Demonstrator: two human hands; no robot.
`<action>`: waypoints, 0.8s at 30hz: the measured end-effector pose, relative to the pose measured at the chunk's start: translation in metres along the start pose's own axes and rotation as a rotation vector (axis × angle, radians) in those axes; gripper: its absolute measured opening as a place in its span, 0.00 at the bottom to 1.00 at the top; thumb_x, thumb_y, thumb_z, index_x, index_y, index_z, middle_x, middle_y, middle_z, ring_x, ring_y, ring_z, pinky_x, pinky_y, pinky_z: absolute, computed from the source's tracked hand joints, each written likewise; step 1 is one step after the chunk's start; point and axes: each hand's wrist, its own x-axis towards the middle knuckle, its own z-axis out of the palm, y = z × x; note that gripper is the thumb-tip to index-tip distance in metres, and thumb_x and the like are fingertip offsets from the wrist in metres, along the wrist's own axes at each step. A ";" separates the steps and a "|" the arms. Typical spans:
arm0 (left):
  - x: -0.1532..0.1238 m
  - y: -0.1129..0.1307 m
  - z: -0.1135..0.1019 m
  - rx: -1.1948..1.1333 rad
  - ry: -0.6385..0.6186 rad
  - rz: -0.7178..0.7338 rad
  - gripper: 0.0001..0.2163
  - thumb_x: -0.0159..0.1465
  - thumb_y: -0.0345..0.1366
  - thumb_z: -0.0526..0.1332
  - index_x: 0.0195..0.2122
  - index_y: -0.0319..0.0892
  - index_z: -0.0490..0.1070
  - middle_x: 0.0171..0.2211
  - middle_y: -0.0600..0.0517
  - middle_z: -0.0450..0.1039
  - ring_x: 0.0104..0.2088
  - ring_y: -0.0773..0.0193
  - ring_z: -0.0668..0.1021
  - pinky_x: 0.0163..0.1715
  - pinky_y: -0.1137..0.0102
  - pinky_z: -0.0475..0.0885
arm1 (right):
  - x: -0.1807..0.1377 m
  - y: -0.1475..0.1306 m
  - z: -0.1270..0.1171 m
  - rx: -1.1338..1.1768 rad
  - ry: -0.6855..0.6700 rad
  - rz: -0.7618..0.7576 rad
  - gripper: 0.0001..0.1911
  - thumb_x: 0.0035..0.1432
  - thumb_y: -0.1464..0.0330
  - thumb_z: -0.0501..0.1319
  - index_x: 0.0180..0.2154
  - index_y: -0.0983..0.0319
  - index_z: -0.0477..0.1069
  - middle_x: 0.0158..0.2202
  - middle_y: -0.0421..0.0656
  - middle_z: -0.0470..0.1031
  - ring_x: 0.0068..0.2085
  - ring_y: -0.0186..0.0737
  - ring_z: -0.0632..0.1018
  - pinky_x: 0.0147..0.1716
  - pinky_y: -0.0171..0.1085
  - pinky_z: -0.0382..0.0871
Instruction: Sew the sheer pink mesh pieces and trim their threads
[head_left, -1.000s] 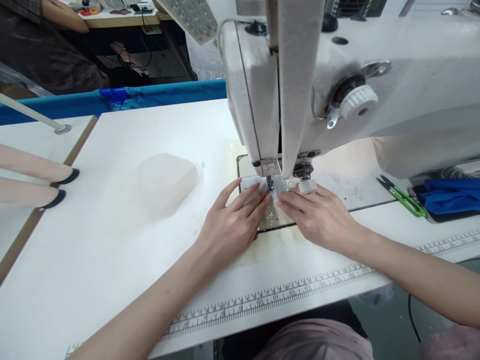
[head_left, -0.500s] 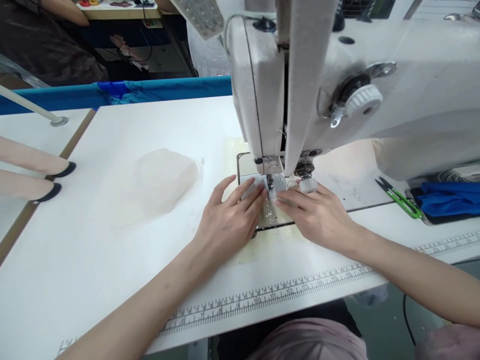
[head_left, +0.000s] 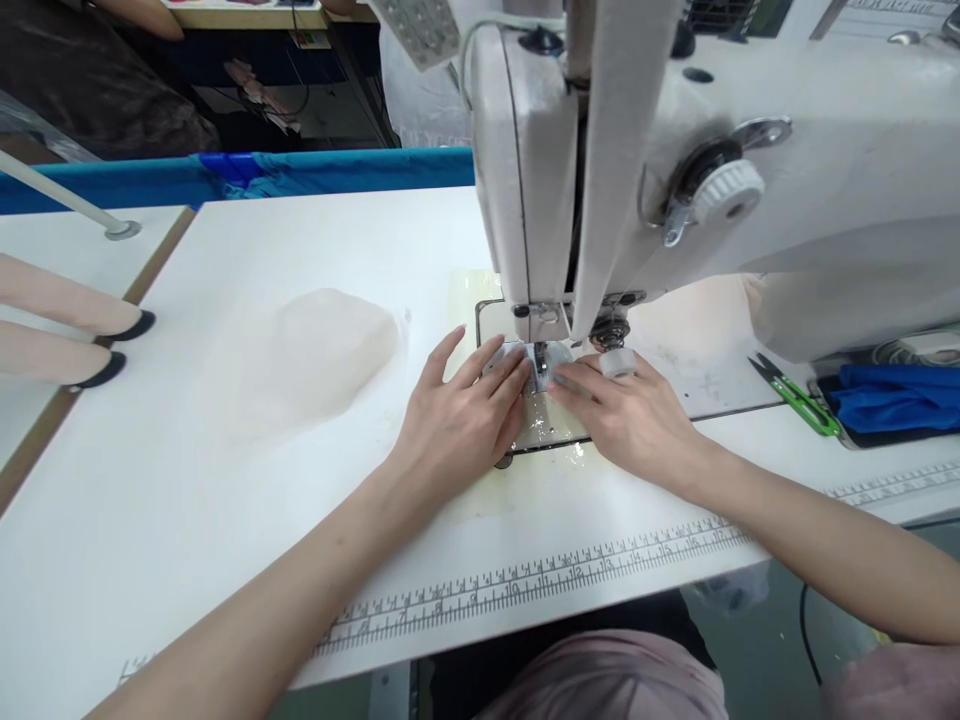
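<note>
A small pale grey-blue piece, seemingly cloth, [head_left: 556, 356] lies flat beneath the presser foot [head_left: 541, 357] of a white sewing machine [head_left: 517, 180]. My left hand [head_left: 461, 415] rests on it left of the foot, fingers stretched and spread. To the right of the foot, my right hand [head_left: 626, 415] lies flat with fingertips on the piece's right side. Part of that hand is hidden behind a white knob [head_left: 618, 363]. The fingers cover much of the piece, so its full outline is hidden.
Green thread snips [head_left: 799, 397] and blue cloth [head_left: 896, 397] in a dark tray lie at right. A printed ruler [head_left: 510, 590] runs along the table's front edge. Two beige rods with black ends [head_left: 97, 370] reach in from the left. People sit beyond a blue cloth barrier [head_left: 337, 172].
Both hands remain beside the presser foot, with only slight finger movement. The whole view has shifted a little.
</note>
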 end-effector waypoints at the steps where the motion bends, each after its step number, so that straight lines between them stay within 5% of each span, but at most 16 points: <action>1: 0.000 0.000 0.000 -0.008 -0.004 -0.006 0.16 0.65 0.32 0.53 0.52 0.34 0.70 0.51 0.44 0.74 0.54 0.49 0.73 0.58 0.48 0.60 | 0.001 0.000 0.000 -0.007 -0.004 0.005 0.17 0.61 0.78 0.52 0.46 0.64 0.74 0.43 0.44 0.78 0.41 0.41 0.74 0.48 0.42 0.63; 24: -0.004 0.001 0.001 -0.036 -0.039 -0.121 0.17 0.68 0.35 0.50 0.55 0.35 0.67 0.54 0.46 0.72 0.57 0.50 0.71 0.60 0.50 0.58 | 0.002 0.006 -0.002 0.019 -0.045 0.032 0.17 0.62 0.74 0.52 0.48 0.64 0.74 0.43 0.45 0.79 0.45 0.42 0.76 0.51 0.45 0.64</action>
